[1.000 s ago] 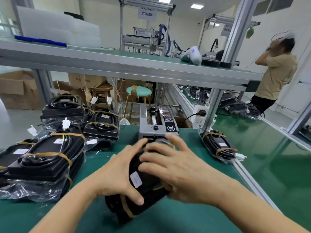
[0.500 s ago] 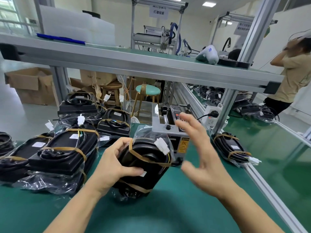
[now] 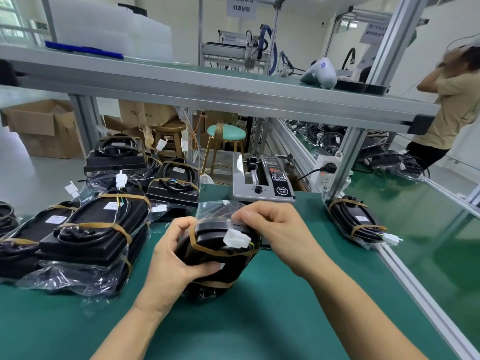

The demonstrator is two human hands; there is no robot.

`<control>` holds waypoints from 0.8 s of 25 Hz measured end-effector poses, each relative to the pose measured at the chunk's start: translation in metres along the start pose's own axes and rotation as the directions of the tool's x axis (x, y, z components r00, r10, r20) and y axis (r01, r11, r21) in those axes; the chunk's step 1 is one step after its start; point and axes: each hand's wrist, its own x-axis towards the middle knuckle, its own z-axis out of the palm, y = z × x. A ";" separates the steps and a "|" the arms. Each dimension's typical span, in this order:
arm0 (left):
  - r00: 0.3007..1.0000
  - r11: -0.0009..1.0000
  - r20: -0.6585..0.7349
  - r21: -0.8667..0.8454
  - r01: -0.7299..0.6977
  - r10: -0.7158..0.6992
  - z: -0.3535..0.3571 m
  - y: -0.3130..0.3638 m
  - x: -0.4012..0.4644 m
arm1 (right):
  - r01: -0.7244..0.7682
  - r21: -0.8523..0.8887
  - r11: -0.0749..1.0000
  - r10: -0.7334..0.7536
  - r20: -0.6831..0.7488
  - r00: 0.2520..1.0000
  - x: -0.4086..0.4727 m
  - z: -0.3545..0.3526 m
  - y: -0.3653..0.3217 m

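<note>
While my left hand (image 3: 176, 258) grips the bagged black adapter (image 3: 207, 246), fingers curled round its side and thumb across its front, my right hand (image 3: 275, 229) pinches the clear bag at its top edge. The adapter is tilted upright, low on the green tabletop (image 3: 259, 320), just in front of the grey tape dispenser (image 3: 262, 184). Left of the dispenser lies a pile of banded adapters (image 3: 91, 237); to the right of it lies a single adapter (image 3: 355, 222).
</note>
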 end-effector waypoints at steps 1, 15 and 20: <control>1.000 0.999 0.000 0.032 0.003 -0.003 0.000 0.002 -0.004 | -0.017 0.020 1.000 0.017 -0.004 1.000 -0.001 0.003 0.003; 0.995 0.999 0.094 0.016 -0.040 0.038 -0.005 0.057 -0.024 | -0.452 0.141 0.881 0.367 0.398 0.840 0.027 0.020 0.010; 0.987 0.982 0.126 0.171 0.082 -0.104 -0.003 0.056 -0.027 | -0.553 0.308 0.774 0.413 0.418 0.810 0.029 0.015 0.024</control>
